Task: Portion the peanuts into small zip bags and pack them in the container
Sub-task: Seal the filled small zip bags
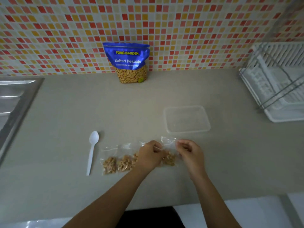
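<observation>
**Both hands on the mouth of a peanut bag**

Small clear zip bag (169, 145), near edge of the beige counter (65, 112), just in front of the clear rectangular plastic container (187, 119). A clump of tan peanuts (168, 159) sits in its lower half; the upper half is see-through film. Left hand (148, 155): fingers curled, pinching the bag's top strip at its left end. Right hand (189, 152): fingers curled, pinching the right end of the same edge.

Left of the hands, two filled clear bags (109, 162) lie flat side by side, edges touching. A third shows only as a sliver of peanuts behind the left hand. White plastic spoon (93, 150) lies beside them, bowl pointing away from the person.

Blue foil peanut pouch (128, 63) stands against the tiled wall.

Hard to read: whether the zip is closed; the film is blurred. The container looks bare inside. White dish rack (276, 79) and steel sink (13, 99) are cut off at the frame edges.
</observation>
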Demonstrator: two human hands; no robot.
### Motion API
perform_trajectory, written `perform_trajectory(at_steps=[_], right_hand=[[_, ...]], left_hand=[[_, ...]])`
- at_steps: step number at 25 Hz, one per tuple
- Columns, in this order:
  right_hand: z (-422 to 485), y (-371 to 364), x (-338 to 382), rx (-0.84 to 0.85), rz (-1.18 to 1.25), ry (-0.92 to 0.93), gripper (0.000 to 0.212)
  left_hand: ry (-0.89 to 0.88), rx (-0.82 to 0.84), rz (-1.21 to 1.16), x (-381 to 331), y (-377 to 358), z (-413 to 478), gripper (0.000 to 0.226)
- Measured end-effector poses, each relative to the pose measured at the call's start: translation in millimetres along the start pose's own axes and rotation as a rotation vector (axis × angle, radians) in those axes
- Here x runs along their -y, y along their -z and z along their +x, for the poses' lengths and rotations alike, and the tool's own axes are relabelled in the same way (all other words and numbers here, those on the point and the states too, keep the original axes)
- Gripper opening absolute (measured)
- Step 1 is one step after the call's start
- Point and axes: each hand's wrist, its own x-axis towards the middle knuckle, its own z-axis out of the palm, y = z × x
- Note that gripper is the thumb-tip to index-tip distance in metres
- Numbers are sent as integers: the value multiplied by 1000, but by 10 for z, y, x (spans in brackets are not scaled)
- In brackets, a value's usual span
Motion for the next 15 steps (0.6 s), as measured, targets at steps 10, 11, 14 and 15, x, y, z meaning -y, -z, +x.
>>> perform_trajectory(at_steps=[10, 11, 14, 15], right_hand=[[213, -81, -333, -24, -365, 166, 14], [207, -56, -326, -31, -380, 181, 17], [196, 138, -167, -211, -363, 298, 21], [235, 233, -92, -318, -350, 381, 25]], left_hand=[[-178, -191, 405, 112, -374, 25, 30], [-184, -190, 395, 94, -361, 11, 30], [-231, -254, 307, -42, -224, -16, 27], [-269, -294, 281, -104, -178, 12, 24]])
